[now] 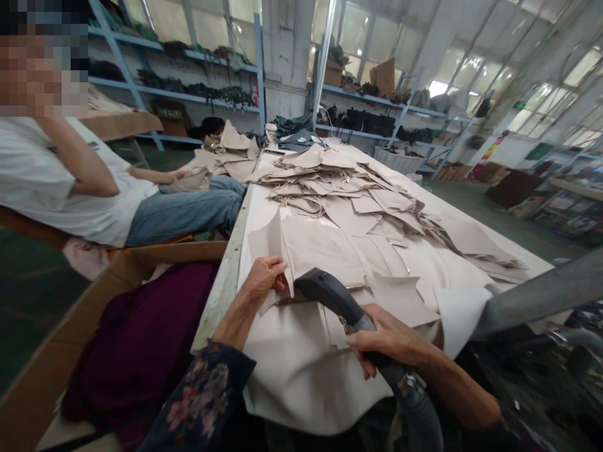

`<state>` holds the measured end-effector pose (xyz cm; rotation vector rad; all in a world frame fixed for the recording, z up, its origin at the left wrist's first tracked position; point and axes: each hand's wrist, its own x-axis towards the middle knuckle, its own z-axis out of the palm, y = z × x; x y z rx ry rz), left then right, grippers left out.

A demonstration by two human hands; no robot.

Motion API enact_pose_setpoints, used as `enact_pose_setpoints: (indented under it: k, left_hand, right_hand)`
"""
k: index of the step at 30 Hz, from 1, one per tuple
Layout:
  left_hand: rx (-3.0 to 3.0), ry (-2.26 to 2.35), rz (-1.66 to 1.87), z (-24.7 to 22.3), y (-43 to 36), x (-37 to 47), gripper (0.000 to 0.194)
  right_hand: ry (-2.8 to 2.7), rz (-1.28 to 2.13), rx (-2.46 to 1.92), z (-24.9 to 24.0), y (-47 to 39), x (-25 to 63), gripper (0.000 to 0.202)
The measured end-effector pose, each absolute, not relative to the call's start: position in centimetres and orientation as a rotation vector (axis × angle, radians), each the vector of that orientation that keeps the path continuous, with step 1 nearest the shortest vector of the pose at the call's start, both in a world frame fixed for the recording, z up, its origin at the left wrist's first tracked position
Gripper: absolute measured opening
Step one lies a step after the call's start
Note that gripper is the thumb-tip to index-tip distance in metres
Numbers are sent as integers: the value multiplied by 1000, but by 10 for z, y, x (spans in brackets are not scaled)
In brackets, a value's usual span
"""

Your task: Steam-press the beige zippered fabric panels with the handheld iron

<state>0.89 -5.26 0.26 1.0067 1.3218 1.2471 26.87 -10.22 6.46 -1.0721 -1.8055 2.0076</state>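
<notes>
Presently in hand: judging by the pose, the working of a black nozzle (330, 292) along the raised edge of a beige fabric piece (269, 238); suction on loose threads or lint seems likely, though none can be made out;
Left hand (264, 276): thumb and forefinger pressed together, pinching the fabric edge; remaining fingers folded in behind;
Right hand (384, 333): fingers curled around the grey neck of the nozzle, above the ribbed hose (421, 417);
Nozzle mouth: just beside the pinched edge; whether it touches cannot be told;
Fabric piece: at the near left of the tabletop (219, 314), beside a flat beige panel (320, 248); whether the two are joined is unclear;
Loose pile (334, 176): similar beige pieces, overlapping, farther along the tabletop;
Next move: calls, presumably, for the left fingers to hold the edge taut while the right hand guides the mouth along it; slack cloth could be drawn in.
</notes>
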Motion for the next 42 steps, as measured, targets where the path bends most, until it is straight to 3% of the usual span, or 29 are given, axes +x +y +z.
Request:
enact_pose_setpoints:
  k: [8, 16, 24, 31, 42]
  left_hand:
    - [898, 1034, 1161, 1, -53, 9, 22]
    - [846, 1023, 1196, -2, -51, 8, 19]
    - [888, 989, 1185, -6, -51, 8, 23]
    - [878, 975, 1191, -4, -52, 7, 22]
    - [945, 1157, 1184, -3, -52, 20, 15]
  right_hand:
    - [-1723, 2003, -936, 61, -82, 252, 20]
    - [-1684, 1942, -1024, 80, -84, 277, 20]
    - [-1714, 2071, -982, 59, -91, 263, 17]
    - [-1720, 1983, -921, 61, -73, 246, 24]
    - [-1696, 1839, -1104, 76, -103, 298, 21]
